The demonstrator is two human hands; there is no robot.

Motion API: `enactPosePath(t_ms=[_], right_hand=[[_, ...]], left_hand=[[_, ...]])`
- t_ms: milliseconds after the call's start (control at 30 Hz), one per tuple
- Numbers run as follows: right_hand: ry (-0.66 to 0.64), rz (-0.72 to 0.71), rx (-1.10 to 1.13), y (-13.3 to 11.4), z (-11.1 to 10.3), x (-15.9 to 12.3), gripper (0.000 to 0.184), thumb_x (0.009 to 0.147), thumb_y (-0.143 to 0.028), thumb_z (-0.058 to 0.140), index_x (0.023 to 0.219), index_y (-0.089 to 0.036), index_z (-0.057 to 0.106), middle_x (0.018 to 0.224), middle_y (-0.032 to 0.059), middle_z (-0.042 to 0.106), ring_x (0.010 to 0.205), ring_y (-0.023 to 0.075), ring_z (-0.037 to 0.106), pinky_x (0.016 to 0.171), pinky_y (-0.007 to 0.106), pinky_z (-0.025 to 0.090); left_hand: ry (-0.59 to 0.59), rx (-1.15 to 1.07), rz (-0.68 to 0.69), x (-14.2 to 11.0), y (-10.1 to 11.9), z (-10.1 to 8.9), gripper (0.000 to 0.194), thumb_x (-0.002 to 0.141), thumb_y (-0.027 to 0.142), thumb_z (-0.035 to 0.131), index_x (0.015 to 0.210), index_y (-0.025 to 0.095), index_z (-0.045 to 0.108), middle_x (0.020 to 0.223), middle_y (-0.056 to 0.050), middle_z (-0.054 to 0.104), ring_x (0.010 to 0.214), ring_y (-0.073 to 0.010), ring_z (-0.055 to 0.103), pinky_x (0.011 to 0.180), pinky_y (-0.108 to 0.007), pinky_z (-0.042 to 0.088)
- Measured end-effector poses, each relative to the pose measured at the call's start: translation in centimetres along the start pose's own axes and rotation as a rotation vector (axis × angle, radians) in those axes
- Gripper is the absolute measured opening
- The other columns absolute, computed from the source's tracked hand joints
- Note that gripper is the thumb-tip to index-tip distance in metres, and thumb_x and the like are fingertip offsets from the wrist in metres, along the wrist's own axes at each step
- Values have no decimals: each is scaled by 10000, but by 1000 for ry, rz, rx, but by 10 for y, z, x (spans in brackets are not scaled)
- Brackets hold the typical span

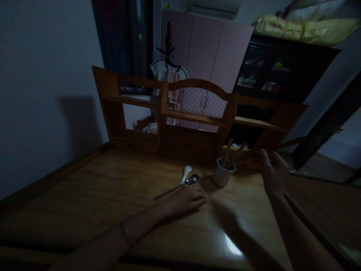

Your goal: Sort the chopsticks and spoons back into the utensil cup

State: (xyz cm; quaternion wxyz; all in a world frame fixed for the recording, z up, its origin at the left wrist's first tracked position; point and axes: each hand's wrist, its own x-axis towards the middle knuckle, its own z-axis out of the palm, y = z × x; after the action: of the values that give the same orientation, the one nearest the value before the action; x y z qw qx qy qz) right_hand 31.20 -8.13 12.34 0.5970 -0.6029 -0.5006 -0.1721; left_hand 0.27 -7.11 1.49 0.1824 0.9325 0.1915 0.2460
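Observation:
My left hand [190, 199] lies on the wooden desk, fingers loosely bent and nothing seen in them. Just beyond it are a long-handled metal spoon [192, 179] and a white soup spoon [186, 174], close together. A white cup [223, 173] stands upright to the right, with several chopsticks [228, 152] leaning out of it. My right hand [274, 169] is raised to the right of the cup, fingers pinched around thin chopsticks [248, 156] that extend toward the cup's rim. Dim light hides how many it holds and whether their tips are inside the cup.
A wooden shelf rack [194, 119] rises along the desk's [121, 180] back edge, close behind the cup. A wall [50, 94] borders the left side. Farther back are a pink wardrobe [204, 49], hanging clothes and a dark cabinet [290, 71].

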Motion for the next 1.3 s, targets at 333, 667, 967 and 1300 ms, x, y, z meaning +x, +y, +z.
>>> enactPosePath(t_ms=[333,667,967,1300], right_hand=[[-108,103,-40,22,42,-38,455,842,-564,525,710,-142,631,690,77,664,631,191,580,574,263,348],[-238,83,-148,30,46,-46,533,841,-611,491,626,-140,615,617,59,632,573,163,536,538,265,302],[-296,61,-175,42,47,-39,612,818,-679,457,734,-130,717,710,97,677,658,206,583,589,288,348],[-315,61,-160,45,48,-40,613,817,-675,464,709,-132,728,778,104,689,677,201,600,601,283,363]], left_hand=[[22,39,14,-1,-3,4,265,971,302,441,976,184,678,944,-38,664,833,-140,599,742,-244,419],[28,84,56,-1,-2,2,247,966,280,448,963,180,673,945,-34,655,823,-130,589,726,-239,410],[21,61,16,-1,-1,2,256,967,286,441,953,184,675,935,-40,657,817,-142,589,724,-254,410],[17,37,11,-1,-1,2,223,955,272,460,954,202,672,927,-36,654,816,-142,588,718,-267,415]])
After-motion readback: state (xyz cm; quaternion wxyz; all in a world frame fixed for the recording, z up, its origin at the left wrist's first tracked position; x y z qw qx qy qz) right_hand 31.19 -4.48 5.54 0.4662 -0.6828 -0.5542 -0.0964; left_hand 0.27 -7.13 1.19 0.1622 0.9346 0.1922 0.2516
